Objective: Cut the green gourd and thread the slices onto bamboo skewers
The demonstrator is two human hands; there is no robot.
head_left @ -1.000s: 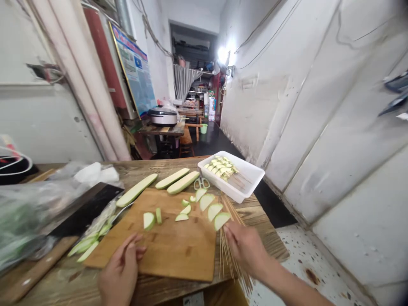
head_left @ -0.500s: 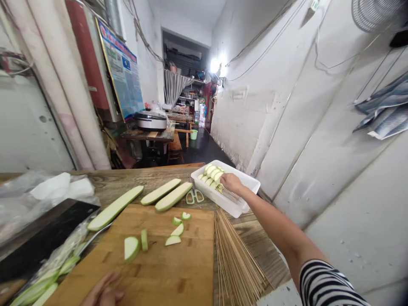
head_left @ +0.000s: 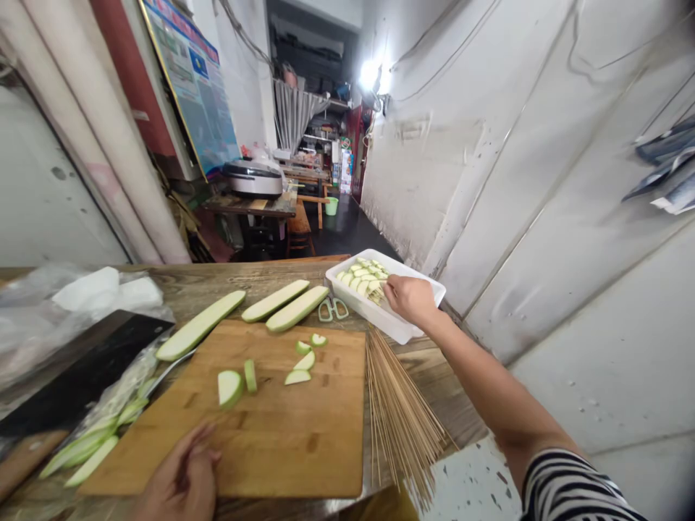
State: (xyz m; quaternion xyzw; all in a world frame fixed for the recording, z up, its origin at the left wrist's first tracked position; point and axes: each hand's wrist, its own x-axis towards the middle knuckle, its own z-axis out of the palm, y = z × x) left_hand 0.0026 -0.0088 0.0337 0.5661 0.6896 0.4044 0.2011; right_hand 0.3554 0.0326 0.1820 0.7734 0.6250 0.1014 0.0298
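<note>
Nothing readable here; the poster (head_left: pixel 187 87) on the left wall is too small and skewed to make out, and I can't see a brand on the rice cooker (head_left: pixel 253 177) down the room; right hand (head_left: pixel 410 300) is curled, fingers down at the white plastic tray (head_left: pixel 374 322), just beside the skewered squash slices (head_left: pixel 361 278) lying in it; can't tell if it's actually gripping a stick; black-and-white striped sleeve (head_left: pixel 575 496) on that arm; left hand (head_left: pixel 179 474) is loosely open at the near edge of the wooden cutting board (head_left: pixel 304 441), a bit blurred, holding nothing I can see; 6 cut pieces (head_left: pixel 229 388) sit on the board, 3 long squash strips (head_left: pixel 200 325) lie along its far edge; green-handled scissors (head_left: pixel 333 310) sit by the tray; a fanned bundle of bamboo skewers (head_left: pixel 402 409) lies right of the board; a black cleaver blade (head_left: pixel 81 369) sits left of it.
</note>
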